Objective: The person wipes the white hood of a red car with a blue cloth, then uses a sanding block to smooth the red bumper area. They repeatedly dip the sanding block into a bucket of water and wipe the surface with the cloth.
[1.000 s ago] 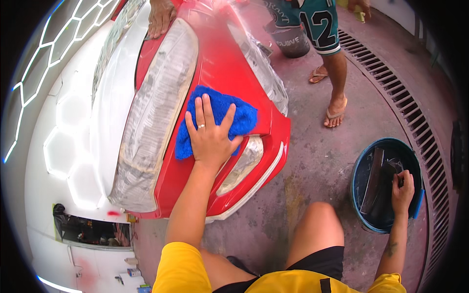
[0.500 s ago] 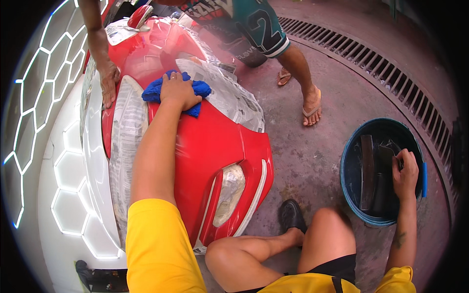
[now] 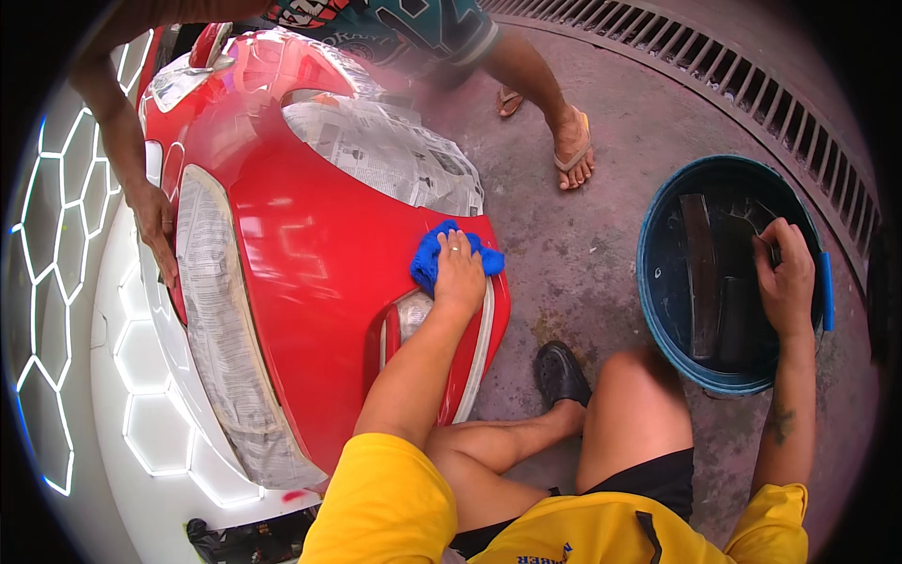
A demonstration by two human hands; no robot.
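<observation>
My left hand presses a bunched blue cloth against the right edge of a glossy red car bumper. The cloth lies just above a recess whose lamp is masked over. At the right, my right hand is held over a dark blue bucket of water, its fingers curled together. A small dark thing shows at those fingertips, too little to name. Inside the bucket are a long dark strip and a shorter black block.
Newspaper masking covers the far opening, and more masking covers the left headlight. Another person's hand rests at the car's left edge; that person's sandalled foot stands beyond. A floor grate curves behind the bucket.
My left hand has slid the blue cloth right and nearer across the red panel. My right hand stays over the bucket. The view has shifted; the other person's hand remains at the left edge.
</observation>
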